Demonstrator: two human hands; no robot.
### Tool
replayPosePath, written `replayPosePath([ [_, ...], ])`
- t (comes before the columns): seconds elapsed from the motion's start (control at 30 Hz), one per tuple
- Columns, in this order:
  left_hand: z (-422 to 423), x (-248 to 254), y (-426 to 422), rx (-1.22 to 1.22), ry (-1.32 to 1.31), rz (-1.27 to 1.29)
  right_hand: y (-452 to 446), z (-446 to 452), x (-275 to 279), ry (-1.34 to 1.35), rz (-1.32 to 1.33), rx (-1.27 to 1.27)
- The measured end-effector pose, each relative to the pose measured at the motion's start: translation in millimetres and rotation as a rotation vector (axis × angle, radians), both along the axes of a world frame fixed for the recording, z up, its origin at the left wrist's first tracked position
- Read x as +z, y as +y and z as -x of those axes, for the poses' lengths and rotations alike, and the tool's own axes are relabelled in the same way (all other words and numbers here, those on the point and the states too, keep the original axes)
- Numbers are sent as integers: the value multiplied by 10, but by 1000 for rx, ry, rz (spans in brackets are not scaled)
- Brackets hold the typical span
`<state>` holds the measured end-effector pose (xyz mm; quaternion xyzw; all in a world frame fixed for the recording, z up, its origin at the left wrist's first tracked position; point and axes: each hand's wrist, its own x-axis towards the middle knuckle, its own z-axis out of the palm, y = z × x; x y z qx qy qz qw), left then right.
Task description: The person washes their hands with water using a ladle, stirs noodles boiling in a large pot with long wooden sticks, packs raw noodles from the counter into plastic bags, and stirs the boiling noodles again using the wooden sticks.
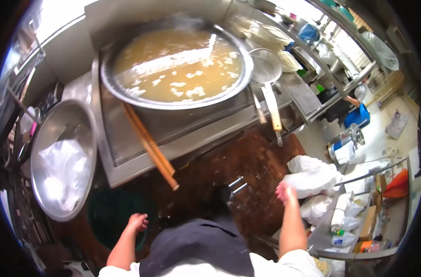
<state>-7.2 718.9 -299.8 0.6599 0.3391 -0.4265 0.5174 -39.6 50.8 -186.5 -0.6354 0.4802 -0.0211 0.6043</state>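
Note:
My left hand point(138, 222) hangs low beside the dark apron point(196, 251), its fingers loosely bent and a little apart, holding nothing I can see. Below and behind it is a dark green tub point(111, 214). My right hand point(284, 191) is held out near white plastic bags point(312, 177), apparently without touching them. Its fingers look loosely spread and are slightly blurred. Ahead, a large metal wok point(173, 105) holds cloudy brownish liquid with white bits floating in it. Two long wooden sticks point(150, 147) lean from its rim over the counter edge.
A wire strainer point(265, 69) with a pale handle rests right of the wok. At left stands a big steel bowl point(88, 152) with a clear plastic bag inside. Shelving point(377, 253) with packages is at right. Another person's arm point(353, 100) shows farther off. The floor point(210, 198) looks brown and wet.

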Motion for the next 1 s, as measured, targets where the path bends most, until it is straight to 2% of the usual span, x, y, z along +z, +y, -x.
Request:
replayPosePath([
  [0.03, -21, -13, -143, -32, 25, -33, -378, -243, 230, -146, 66, -31],
  [0.1, -101, 72, -429, -133, 84, -103, -939, -818, 1079, -409, 155, -16],
  [0.13, -156, 81, -546, -193, 121, -140, -1177, -1169, 1517, -444, 164, -155],
  [0.2, -235, -3, -737, -112, 159, -226, -1946, -1773, 2128, -607, 222, -151],
  [0.27, -363, 248, -1148, -52, 111, -313, -2730, -2333, 2589, -707, 362, -188],
  [0.33, -445, 427, -1482, -25, 112, -346, -3564, -2826, 2861, -717, 443, -326],
  [0.47, -473, 656, -2104, 52, 170, -281, -5161, -3491, 3133, -590, 166, -389],
  [0.53, -522, 882, -2409, 43, 188, -312, -5645, -3669, 3156, -605, -89, -182],
  [0.6, -485, 830, -2487, 2, 245, -333, -5598, -3835, 3241, -646, -269, -97],
  [0.63, -492, 838, -2522, -2, 259, -340, -5791, -3915, 3226, -628, -319, 80],
  [0.67, -491, 834, -2539, 32, 263, -340, -5787, -3998, 3235, -678, -285, 80],
  [0.8, -606, 1043, -2711, 136, 236, -392, -6277, -4433, 3102, -813, -633, 383],
  [0.83, -627, 1076, -2727, 134, 230, -393, -6204, -4497, 3155, -748, -719, 212],
  [0.87, -623, 1087, -2740, 144, 213, -393, -6116, -4560, 3179, -785, -768, 202],
  [0.93, -611, 1109, -2757, 161, 178, -395, -6030, -4636, 3146, -903, -709, 216],
  [1.0, -585, 1134, -2792, 159, 186, -411, -5708, -4563, 3180, -957, -510, 350],
])
